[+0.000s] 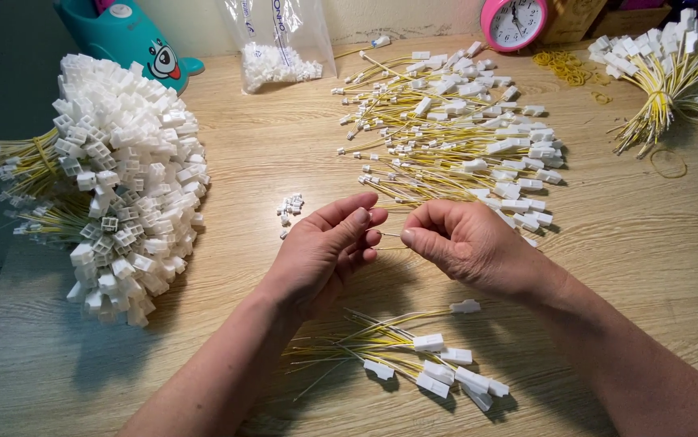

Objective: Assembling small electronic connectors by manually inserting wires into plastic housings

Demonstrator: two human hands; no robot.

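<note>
Nearest the camera, a small fan of thin yellow wires lies on the pale wood-grain table; each wire ends in a white rectangular plastic connector, and the connector ends point right.

Above it, both hands meet over the table's middle. The left hand has thumb and fingers pinched together on something too small to make out. The right hand is likewise pinched, thumb against forefinger, on a single fine wire that spans the short gap between the two hands. The fingertips of the two hands are just apart.

Just left of the left hand sits a little scatter of tiny white plastic housings, cube-like and loose.

At the left edge rests a large domed bundle of white connectors, blocky and hollow-faced, with yellow leads trailing out to the left.

Beyond the hands, a broad loose heap of yellow wires with white plugs spreads across the table. At the far right is a tied sheaf of the same, with yellow rubber bands nearby.

Farthest back: a clear plastic bag of white pieces, a teal plastic container and a round pink clock.
</note>
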